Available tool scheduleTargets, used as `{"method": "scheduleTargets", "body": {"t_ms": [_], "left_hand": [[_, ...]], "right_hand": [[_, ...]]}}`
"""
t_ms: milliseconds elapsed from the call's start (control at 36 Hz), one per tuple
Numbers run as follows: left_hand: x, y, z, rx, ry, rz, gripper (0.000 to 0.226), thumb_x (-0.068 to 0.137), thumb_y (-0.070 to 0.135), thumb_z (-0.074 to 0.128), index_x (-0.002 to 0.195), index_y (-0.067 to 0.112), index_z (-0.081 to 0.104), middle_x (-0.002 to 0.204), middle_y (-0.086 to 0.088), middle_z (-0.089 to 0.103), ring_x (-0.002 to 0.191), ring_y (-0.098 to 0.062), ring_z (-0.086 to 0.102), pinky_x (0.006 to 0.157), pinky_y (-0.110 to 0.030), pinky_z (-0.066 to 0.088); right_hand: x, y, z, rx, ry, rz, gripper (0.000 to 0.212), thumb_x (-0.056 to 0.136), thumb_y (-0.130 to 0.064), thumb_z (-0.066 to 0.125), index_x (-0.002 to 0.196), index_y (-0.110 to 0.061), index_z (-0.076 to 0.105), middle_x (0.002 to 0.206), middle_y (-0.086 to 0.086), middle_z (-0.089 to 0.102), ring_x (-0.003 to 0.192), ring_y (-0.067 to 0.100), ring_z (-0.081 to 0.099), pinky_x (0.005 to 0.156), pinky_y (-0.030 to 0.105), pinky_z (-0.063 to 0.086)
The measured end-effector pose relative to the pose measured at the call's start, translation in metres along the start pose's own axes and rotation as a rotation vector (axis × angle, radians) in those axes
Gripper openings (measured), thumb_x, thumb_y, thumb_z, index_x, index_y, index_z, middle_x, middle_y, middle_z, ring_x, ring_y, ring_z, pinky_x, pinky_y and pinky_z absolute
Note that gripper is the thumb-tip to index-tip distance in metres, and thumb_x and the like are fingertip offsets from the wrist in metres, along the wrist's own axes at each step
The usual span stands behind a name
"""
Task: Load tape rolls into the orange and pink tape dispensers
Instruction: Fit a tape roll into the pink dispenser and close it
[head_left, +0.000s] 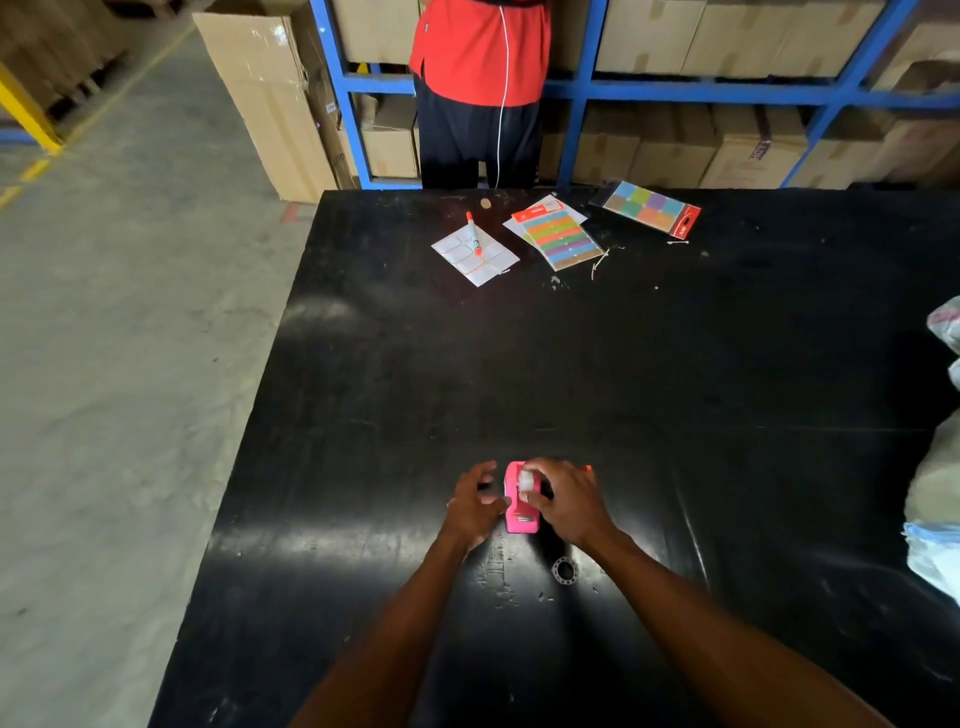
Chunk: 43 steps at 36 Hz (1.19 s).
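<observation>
A pink tape dispenser (519, 512) stands on the black table (675, 389) between my two hands. My left hand (474, 506) touches its left side with thumb and fingers. A whitish tape roll (530, 482) sits in the top of the dispenser, and my right hand (569, 501) pinches it with its fingers. A small sliver of orange (587, 468), probably the orange dispenser, shows just behind my right hand; the rest is hidden. A clear tape roll (564, 570) lies flat on the table under my right wrist.
At the table's far side lie a white label sheet with an orange marker (474, 235) on it and two packs of coloured labels (563, 236) (652, 207). A person in a red shirt (480, 52) stands behind the table by blue shelving with cartons. Plastic bags (935, 514) sit at the right edge.
</observation>
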<state>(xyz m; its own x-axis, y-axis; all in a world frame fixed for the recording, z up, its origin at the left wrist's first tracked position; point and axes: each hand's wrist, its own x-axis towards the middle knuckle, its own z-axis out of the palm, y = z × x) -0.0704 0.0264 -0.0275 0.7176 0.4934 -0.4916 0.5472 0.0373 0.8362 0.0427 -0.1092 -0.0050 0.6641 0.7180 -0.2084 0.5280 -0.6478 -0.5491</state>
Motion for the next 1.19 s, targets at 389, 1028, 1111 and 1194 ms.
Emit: {"method": "scheduleTargets", "body": {"t_ms": [389,1028,1111,1194], "left_hand": [[0.026,-0.006,0.01,0.128,-0.098,0.122,0.066,0.078,0.007,0.078,0.138,0.02,0.054,0.123,-0.004,0.05,0.116,-0.018,0.053,0.102,-0.031,0.047],[0.028,-0.014,0.01,0.218,-0.065,0.174,0.063,0.082,0.003,0.073,0.138,0.024,0.052,0.129,-0.007,0.048,0.112,-0.01,0.048,0.093,-0.014,0.038],[0.027,-0.012,0.01,0.217,-0.07,0.172,0.063,0.082,0.0,0.072,0.139,0.021,0.051,0.132,-0.01,0.047,0.116,-0.014,0.05,0.097,-0.02,0.041],[0.025,-0.011,0.01,0.206,-0.063,0.172,0.061,0.084,0.001,0.071,0.139,0.017,0.052,0.132,-0.011,0.047,0.115,-0.013,0.05,0.094,-0.012,0.039]], "right_hand": [[0.01,-0.007,-0.001,-0.239,-0.002,-0.041,0.032,0.09,-0.041,0.058,0.12,-0.029,0.06,0.117,-0.005,0.057,0.113,0.022,0.048,0.091,0.043,0.033],[0.007,-0.036,-0.011,-0.554,-0.093,-0.108,0.038,0.093,-0.033,0.056,0.128,-0.02,0.049,0.132,0.004,0.059,0.119,0.028,0.05,0.094,0.044,0.031],[0.008,-0.037,-0.011,-0.567,-0.099,-0.113,0.037,0.094,-0.031,0.056,0.128,-0.018,0.051,0.132,0.004,0.059,0.119,0.028,0.05,0.094,0.044,0.031],[0.008,-0.04,-0.01,-0.584,-0.117,-0.114,0.036,0.093,-0.031,0.057,0.127,-0.017,0.052,0.13,0.006,0.059,0.118,0.028,0.049,0.094,0.044,0.03]]}}
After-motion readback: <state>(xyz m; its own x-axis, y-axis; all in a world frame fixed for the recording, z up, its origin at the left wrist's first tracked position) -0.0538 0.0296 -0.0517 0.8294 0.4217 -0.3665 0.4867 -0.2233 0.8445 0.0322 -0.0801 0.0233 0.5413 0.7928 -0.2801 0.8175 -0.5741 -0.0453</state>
